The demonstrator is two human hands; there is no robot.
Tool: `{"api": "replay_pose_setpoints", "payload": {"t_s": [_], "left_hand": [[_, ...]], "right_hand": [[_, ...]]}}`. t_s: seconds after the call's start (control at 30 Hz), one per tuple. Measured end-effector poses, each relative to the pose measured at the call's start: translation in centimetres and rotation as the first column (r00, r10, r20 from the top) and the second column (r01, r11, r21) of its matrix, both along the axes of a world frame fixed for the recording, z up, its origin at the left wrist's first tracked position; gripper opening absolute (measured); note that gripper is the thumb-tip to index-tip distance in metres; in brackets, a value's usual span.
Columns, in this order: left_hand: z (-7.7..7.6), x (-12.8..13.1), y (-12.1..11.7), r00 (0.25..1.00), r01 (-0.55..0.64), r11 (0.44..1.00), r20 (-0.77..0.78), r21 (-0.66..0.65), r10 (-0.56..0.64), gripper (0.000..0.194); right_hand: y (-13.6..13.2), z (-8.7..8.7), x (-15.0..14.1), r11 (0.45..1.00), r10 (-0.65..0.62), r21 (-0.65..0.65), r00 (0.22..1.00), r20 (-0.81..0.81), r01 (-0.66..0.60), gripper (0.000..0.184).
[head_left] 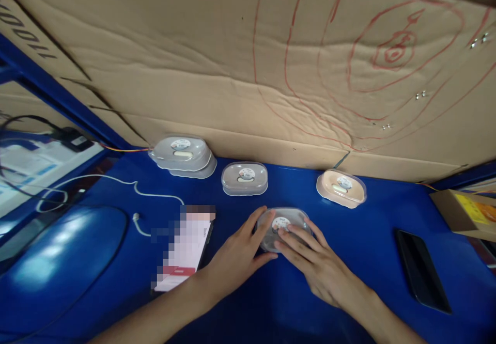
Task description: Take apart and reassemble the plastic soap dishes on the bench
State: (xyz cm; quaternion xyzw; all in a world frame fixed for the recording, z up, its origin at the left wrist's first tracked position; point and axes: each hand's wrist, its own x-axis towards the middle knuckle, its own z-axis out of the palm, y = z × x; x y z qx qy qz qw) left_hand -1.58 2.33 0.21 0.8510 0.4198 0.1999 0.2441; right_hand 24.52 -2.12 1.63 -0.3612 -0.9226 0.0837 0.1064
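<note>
A grey oval container (298,220) with a clear plastic lid and a round label lies on the blue table in front of me. My left hand (248,240) grips its left end, with the fingers on the top edge and the thumb along the near side. Across the lid and around the right end lie the fingers of my right hand (310,251), partly covering the label. Beyond my hands sit another grey container (245,178), a pink one (341,188) on the right, and a stack of grey containers (182,154) on the left.
Left of my forearm, a phone (186,248) lies with its screen lit and partly pixelated. A dark phone (422,271) lies at right. White cable (135,184) crosses the table's left side. A cardboard wall (194,75) closes the back, and a small box (463,212) stands far right.
</note>
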Motion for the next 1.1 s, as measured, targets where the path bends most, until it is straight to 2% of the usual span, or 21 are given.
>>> {"api": "replay_pose_setpoints", "payload": {"t_s": [0.17, 0.23, 0.33, 0.77, 1.1], "left_hand": [[-0.4, 0.3, -0.8, 0.998, 0.055, 0.998, 0.006, -0.001, -0.055, 0.109], [-0.4, 0.4, -1.2, 0.996, 0.082, 0.996, 0.027, -0.024, -0.081, 0.114], [-0.3, 0.6, -1.6, 0.996, 0.085, 0.995, 0.037, -0.061, -0.082, 0.116], [0.1, 0.7, -1.7, 0.997, 0.075, 0.987, 0.040, -0.144, -0.070, 0.114], [0.6, 0.8, -1.2, 0.998, 0.061, 0.989, 0.040, -0.136, -0.056, 0.108]], "right_hand": [[0.3, 0.3, 0.4, 0.995, -0.078, 0.062, 0.993, -0.090, 0.084, 0.061], [0.5, 0.4, 0.6, 0.990, -0.118, 0.062, 0.989, -0.093, 0.124, 0.066], [0.6, 0.5, 0.9, 0.993, -0.114, 0.025, 0.989, -0.098, 0.117, 0.073], [0.4, 0.4, 0.7, 0.995, -0.078, 0.059, 0.996, -0.046, 0.081, 0.075], [0.9, -0.3, 1.2, 0.997, -0.074, 0.022, 0.993, -0.090, 0.076, 0.078]]}}
